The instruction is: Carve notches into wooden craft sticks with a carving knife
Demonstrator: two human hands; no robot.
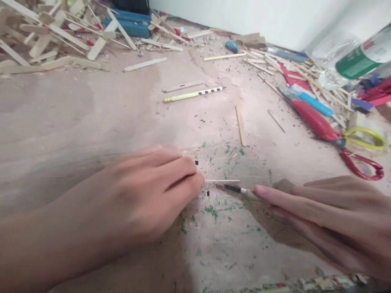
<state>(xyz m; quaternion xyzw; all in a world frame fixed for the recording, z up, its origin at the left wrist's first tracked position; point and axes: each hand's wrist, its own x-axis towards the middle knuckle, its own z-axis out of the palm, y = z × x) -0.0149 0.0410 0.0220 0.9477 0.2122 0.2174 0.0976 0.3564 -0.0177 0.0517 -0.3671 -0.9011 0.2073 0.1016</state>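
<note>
Left hand [146, 191] palm-down, fingers pinched on thin stick [222, 180] — right hand [339, 207] low, forefinger outstretched, fingers pinching knife [243, 190]

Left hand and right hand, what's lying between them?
In the head view, a thin, pale wooden strip juts from the left hand, beside the slim, dark-tipped knife in the right hand, with green shavings scattered around.

A thin pale stick [222, 180] lies beside a slim knife [235, 189]

Free tabletop [76, 110] left of pencil [183, 96]; rightward obstacles: scissors [339, 142], bottle [362, 61]
</note>
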